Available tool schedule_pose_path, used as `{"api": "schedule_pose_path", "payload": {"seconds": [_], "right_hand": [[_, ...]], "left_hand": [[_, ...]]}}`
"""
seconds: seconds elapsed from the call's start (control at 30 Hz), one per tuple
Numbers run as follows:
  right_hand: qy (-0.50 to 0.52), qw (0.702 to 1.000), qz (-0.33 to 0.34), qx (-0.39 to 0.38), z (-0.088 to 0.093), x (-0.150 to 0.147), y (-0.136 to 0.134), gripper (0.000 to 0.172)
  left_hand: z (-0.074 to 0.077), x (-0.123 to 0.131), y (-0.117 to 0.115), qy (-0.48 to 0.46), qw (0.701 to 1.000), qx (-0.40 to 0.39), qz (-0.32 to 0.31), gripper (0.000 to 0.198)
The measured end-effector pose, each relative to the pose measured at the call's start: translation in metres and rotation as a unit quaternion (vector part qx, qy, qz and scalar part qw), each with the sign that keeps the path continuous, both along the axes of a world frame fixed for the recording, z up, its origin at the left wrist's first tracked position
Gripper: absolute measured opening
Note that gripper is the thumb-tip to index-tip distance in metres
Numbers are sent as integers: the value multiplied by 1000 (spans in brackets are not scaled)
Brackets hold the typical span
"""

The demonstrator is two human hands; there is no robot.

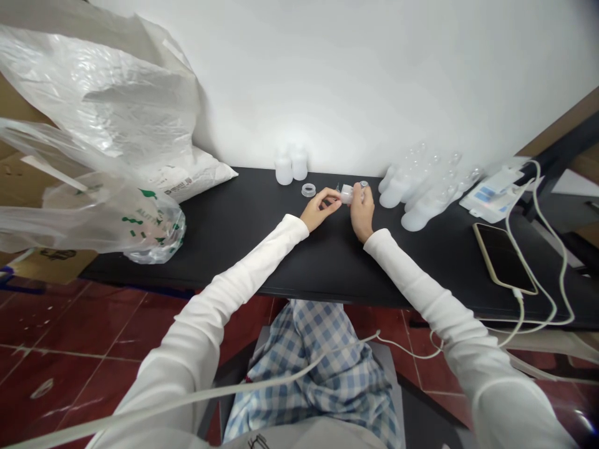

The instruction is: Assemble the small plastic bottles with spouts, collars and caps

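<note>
**Small translucent plastic bottle [347, 194] gripped between two bare hands over a black counter [219, 252]**

Milky white bottle, on its side near the middle of the counter, partly hidden by fingers. Left hand [321, 210] half closed, fingertips reaching in from the left and touching the bottle's near end. Right hand [362, 213] curled more tightly around the other end, a small grey round top [364, 184] showing just above the fingers. Flat white plastic ring [308, 190] lying just beyond the left hand. Two upright white bottles [291, 165] farther back, near the wall. Cluster of translucent bottles [416, 190] to the right, several tilted. Smartphone [503, 257] with a white cable at the far right; crumpled plastic bags [93, 187] at the left.
</note>
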State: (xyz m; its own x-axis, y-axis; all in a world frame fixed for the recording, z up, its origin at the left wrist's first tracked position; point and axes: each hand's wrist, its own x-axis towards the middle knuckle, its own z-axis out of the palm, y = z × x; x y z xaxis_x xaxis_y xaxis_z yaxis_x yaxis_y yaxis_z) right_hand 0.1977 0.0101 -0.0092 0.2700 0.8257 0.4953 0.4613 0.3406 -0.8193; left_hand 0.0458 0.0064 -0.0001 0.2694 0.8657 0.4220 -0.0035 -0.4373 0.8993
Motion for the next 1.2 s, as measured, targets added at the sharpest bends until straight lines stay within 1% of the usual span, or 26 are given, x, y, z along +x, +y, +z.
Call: {"api": "schedule_pose_path", "payload": {"seconds": [0.07, 0.13, 0.2, 0.37, 0.43, 0.53, 0.6, 0.67, 0.7, 0.77, 0.83, 0.9, 1.0, 1.07, 1.13, 1.2], "right_hand": [[71, 996, 44, -24, -2, -4, 1, 56], [135, 988, 68, -41, -3, -10, -1, 54], [158, 984, 65, -57, -1, -15, -6, 50], [120, 989, 56, -63, 5, -21, -17, 46], [92, 993, 51, -51, 6, -20, -18, 45], [19, 998, 57, -33, 5, -14, -13, 45], [-43, 996, 81, -15, 4, -9, -8, 46], [-115, 987, 112, 20, 5, -3, -2, 49], [-155, 979, 128, 44, 6, 0, 0, 50], [-241, 953, 159, 97, 10, 5, 4, 49], [-314, 918, 191, 145, 14, 9, 6, 44], [-361, 888, 219, 180, 19, 12, 7, 36], [-388, 862, 251, 207, 23, 18, 5, 27], [-387, 859, 264, 208, 24, 22, 2, 27], [-374, 868, 260, 197, 23, 24, -2, 24], [-349, 888, 242, 177, 20, 22, -7, 23]], "left_hand": [[-1, -3, -1, 44, 997, 67, 19, 33], [-3, -6, 0, 62, 992, 98, 41, 36], [-4, -7, 2, 50, 993, 96, 55, 38], [-4, -4, 2, -18, 997, 46, 58, 39], [-2, -2, 0, -49, 997, 26, 53, 37], [-1, 0, -1, -102, 993, -18, 51, 33], [0, 0, 0, -141, 987, -53, 50, 29], [2, -1, 2, -177, 979, -87, 46, 26], [4, -2, 3, -190, 975, -103, 44, 26], [6, -5, 5, -207, 968, -132, 47, 26], [9, -9, 7, -210, 963, -159, 52, 27], [11, -12, 9, -205, 959, -187, 54, 29], [13, -14, 9, -188, 951, -242, 37, 31], [13, -13, 8, -180, 946, -267, 20, 32], [11, -11, 6, -174, 949, -263, 20, 31], [8, -8, 3, -167, 956, -237, 42, 31]]}}
